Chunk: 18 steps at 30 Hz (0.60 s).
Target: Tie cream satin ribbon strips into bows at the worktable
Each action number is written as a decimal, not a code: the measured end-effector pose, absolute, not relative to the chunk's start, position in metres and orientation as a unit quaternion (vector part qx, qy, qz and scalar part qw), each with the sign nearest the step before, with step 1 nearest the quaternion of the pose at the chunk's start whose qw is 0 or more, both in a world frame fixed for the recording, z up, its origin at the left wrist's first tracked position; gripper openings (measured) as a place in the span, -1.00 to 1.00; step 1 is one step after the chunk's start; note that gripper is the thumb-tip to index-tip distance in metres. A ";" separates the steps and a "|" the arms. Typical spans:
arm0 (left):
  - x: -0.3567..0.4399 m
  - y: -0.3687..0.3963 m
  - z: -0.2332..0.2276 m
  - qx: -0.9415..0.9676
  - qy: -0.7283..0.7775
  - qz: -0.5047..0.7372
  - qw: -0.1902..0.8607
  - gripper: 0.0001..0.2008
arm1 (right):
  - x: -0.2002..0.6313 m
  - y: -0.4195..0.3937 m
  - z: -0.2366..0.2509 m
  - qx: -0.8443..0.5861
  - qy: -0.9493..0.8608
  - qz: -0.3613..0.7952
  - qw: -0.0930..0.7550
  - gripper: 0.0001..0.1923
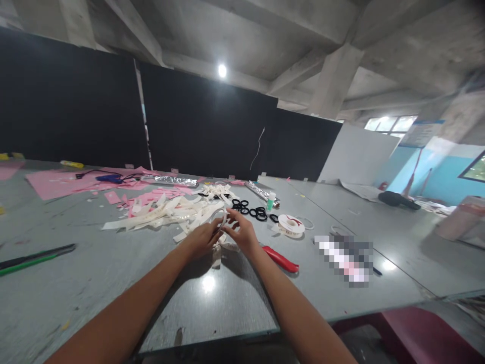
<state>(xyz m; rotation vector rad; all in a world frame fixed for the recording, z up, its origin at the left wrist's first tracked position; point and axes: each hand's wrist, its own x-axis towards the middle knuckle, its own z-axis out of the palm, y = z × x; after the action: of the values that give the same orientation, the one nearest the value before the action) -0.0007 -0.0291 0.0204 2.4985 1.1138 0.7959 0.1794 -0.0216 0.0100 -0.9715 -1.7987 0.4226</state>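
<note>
White ring (pixel 224 218), one: grasped by left grip (pixel 206 235); right grip (pixel 242 231) at its edge, closure unclear. Ribbon spool (pixel 284 223), one: right of right grip.

White ring (pixel 226 218), cream ribbons (pixel 162 212), super pink paper (pixel 51 183) far left, jet-black rings (pixel 260 212), plus white spool (pixel 298 227) with red squiggle.

Thin white ring (pixel 226 218): held tilted up on edge, partly covered. Pale ribbon (pixel 216 256): limp, end showing just below; join hidden.
</note>
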 end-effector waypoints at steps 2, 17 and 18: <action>-0.001 -0.029 0.021 0.867 0.385 0.272 0.160 -0.56 | 0.179 -0.022 0.011 -0.400 -0.746 0.178 0.502 -0.51; 0.003 -0.022 0.016 0.842 0.452 0.289 -0.051 -0.56 | 0.180 -0.019 0.009 -0.464 -0.722 0.084 0.506 -0.72; 0.003 -0.021 0.016 0.844 0.449 0.287 -0.060 -0.58 | 0.180 -0.018 0.009 -0.462 -0.733 0.077 0.493 -0.75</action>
<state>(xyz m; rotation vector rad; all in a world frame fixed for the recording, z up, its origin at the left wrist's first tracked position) 0.0025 -0.0211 0.0163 2.7582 1.4684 0.9384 0.1801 -0.0180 0.0085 -1.1212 -1.7784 0.1877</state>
